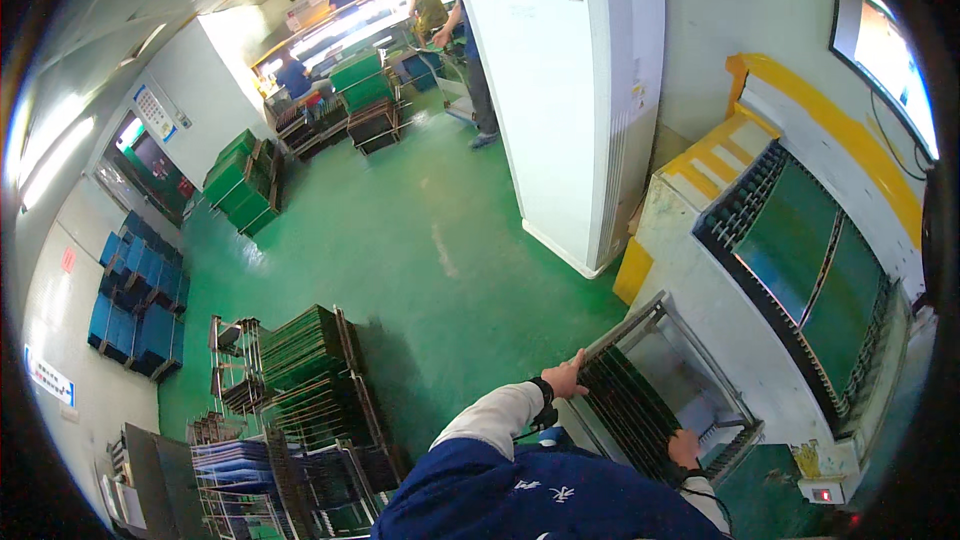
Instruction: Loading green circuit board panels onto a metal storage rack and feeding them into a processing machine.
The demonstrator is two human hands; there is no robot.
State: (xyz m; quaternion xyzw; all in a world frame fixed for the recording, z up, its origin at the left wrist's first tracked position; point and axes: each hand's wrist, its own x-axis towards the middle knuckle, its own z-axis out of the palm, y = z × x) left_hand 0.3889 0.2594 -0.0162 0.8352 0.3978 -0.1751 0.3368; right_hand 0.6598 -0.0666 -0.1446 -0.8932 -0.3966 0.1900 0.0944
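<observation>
Low in front of me, a grey metal rack (655,312) leans beside the white machine, with a row of thin dark panels (628,402) standing close together in it. My left hand (565,377) is closed at the far left end of the row, against the rack's side; the exact spot it grips is small in the view. At the other end of the row, my right hand (685,448) has its fingers curled over a panel edge. A dark band circles my left wrist.
At the right stands a machine with a roller bed (740,215) carrying green panels (790,240). A tall white cabinet (560,120) rises ahead. Racks of panels (310,370) stand at the left, with blue stacks (135,330) along the wall. Several people work at the far end.
</observation>
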